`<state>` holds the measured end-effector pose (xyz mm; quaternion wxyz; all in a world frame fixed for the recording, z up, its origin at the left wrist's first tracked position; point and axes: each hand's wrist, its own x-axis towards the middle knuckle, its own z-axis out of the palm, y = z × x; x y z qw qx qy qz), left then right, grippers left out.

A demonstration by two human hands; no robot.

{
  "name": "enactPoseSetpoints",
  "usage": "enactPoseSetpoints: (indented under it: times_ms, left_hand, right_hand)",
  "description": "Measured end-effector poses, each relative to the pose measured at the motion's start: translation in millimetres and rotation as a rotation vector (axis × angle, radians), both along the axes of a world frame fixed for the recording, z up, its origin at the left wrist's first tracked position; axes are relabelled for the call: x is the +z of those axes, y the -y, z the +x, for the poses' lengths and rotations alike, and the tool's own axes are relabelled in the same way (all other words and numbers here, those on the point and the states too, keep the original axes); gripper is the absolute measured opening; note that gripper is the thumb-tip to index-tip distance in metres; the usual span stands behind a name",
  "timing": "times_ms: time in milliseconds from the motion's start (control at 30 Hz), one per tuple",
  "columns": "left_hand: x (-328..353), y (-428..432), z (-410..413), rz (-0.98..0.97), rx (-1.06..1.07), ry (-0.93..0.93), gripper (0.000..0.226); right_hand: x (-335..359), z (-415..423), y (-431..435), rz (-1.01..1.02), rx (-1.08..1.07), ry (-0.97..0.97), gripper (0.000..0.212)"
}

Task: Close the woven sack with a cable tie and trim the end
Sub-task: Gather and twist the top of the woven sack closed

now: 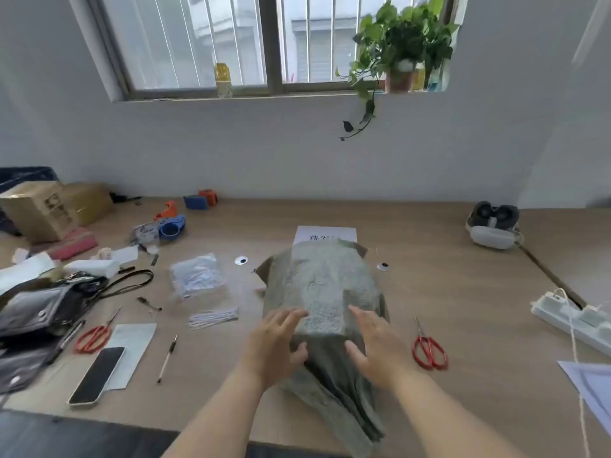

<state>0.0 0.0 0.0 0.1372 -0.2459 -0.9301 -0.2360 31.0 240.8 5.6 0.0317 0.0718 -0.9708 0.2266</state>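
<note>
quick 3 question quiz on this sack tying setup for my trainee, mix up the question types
1. True or false: the left hand is gripping scissors.
2. Relative to the woven sack, the red scissors by the right hand lie on the table: A to its left; B to its right; C behind it.
3. Fill in: the loose cable ties lie on the sack's ___ side.

Key: 1 false; 2 B; 3 left.

Bare forearms (224, 411), bare left hand (276, 347) and right hand (378, 348)
</note>
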Motion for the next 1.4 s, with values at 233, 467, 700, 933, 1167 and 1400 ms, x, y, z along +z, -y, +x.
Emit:
enactPoseSetpoints:
  times_ms: [233, 467, 700, 933, 1167, 1400]
  left_hand:
    - [-61.4, -21.2, 20.7, -0.047, -0.112, -0.015, 0.036]
    - [-113.9, -22.1, 39.8, -0.187, -0.199, 0.036, 0.049]
    - [-133.2, -28.5, 37.2, -0.27, -0.151, -0.013, 0.026]
    - [-129.3, -20.3, 34.5, -0.27, -0.135, -0.015, 0.006]
    - [-98.0, -14.8, 25.5, -0.091, -0.033, -0.02, 0.007]
    - [-60.4, -7.0, 12.8, 0.156, 0.065, -0.006, 0.014]
  right_hand:
    - [-58.1, 21.1, -30.5, 0.019, -0.057, 0.177, 0.065]
    - [-96.7, 34.0, -20.3, -0.117, -0.147, 0.434, 0.093]
    - [-108.4, 34.1, -3.7, -0.166, -0.235, 0.49, 0.064]
    - [-111.8, 26.4, -6.8, -0.39, -0.352, 0.395, 0.032]
    - [-106.0, 18.2, -12.4, -0.655, -0.418, 0.347, 0.023]
    - [-58.3, 2.2, -38.4, -0.982, -0.344, 0.43, 0.019]
